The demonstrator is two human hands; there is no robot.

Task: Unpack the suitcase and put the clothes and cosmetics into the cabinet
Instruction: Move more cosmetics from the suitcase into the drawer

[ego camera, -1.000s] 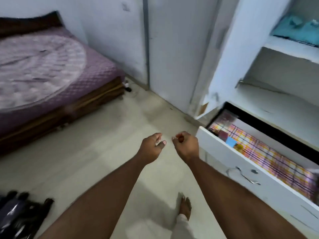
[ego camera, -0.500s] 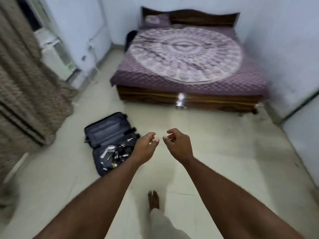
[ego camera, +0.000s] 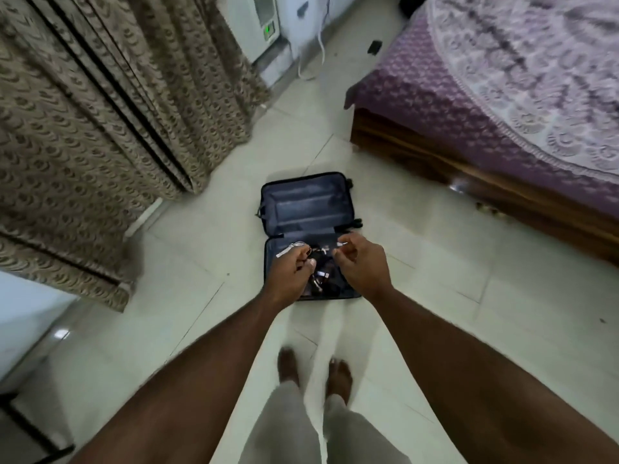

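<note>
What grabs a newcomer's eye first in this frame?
The open dark suitcase lying flat on the pale tiled floor at centre, its near half holding a jumble of small items. Both bare hands reach out over it, the left hand and right hand, fingers loosely curled with no grip on anything. The purple-covered bed fills the upper right, patterned curtains the left.

I looked down on a pale tiled floor (ego camera: 435,296) that caught a dull sheen. Patterned brown curtains (ego camera: 100,112) hung along the left, with a white appliance (ego camera: 261,25) beyond them. At right stood a wooden bed (ego camera: 469,169) under a purple cover (ego camera: 435,105).
</note>
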